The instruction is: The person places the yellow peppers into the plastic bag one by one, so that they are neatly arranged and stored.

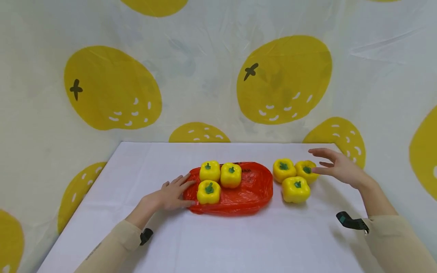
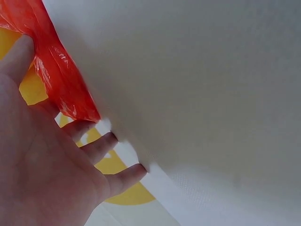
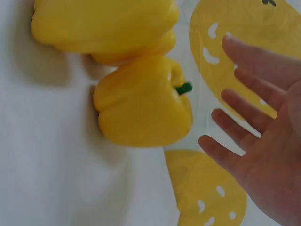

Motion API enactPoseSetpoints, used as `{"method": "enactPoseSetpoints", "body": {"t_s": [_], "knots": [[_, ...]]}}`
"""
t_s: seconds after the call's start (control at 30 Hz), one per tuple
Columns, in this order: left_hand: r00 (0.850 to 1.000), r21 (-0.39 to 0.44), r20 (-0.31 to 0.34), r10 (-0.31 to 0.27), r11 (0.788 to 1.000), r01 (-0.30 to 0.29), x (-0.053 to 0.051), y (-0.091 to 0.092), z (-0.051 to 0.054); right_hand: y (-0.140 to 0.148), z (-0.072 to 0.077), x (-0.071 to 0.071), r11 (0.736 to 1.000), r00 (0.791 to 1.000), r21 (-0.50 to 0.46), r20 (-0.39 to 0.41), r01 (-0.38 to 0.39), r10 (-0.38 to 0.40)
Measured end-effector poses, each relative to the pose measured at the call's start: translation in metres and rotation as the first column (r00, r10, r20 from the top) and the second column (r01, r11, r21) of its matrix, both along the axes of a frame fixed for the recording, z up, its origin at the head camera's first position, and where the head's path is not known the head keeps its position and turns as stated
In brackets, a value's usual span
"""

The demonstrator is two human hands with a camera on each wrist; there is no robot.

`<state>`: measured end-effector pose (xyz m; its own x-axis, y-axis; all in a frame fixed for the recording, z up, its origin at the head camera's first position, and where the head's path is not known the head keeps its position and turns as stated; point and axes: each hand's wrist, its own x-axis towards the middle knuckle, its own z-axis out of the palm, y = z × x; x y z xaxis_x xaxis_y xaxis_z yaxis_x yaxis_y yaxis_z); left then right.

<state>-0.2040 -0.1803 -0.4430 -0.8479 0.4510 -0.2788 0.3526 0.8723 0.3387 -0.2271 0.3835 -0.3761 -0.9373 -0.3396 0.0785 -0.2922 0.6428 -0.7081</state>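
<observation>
Bag [image 1: 252, 194]: lower centre of frame, under three peppers [image 1: 209, 193]
Other peppers [image 1: 295, 190]: clustered at right on tabletop [image 1: 273, 242]
Left hand [image 1: 170, 194]: spread, touching bag's left edge
Right hand [image 1: 341, 167]: spread, near rightmost pepper [image 1: 305, 169]

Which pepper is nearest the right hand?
The rear-right yellow pepper of the three right of the red bag. The right hand hovers beside it; the front pepper and rear-left one sit farther left, the other three on the bag.
</observation>
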Motion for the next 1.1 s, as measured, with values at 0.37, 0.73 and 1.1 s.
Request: {"method": "enactPoseSetpoints", "body": {"t_s": [0.37,0.73,1.1], "knots": [[1.0,-0.006,0.001,-0.007,1.0,0.007,0.0,0.0,0.0,0.017,-0.019,0.001,0.998,0.992,0.014,0.108,-0.065,0.063],[1.0,-0.003,0.003,-0.004,1.0,0.004,-0.001,-0.002,-0.002,0.015,-0.029,-0.005,0.996,0.987,-0.028,0.134,-0.087,0.09],[1.0,-0.002,0.004,0.003,1.0,-0.003,-0.002,-0.002,-0.003,0.016,-0.035,-0.008,0.997,0.988,-0.012,0.136,-0.077,0.078]]}}
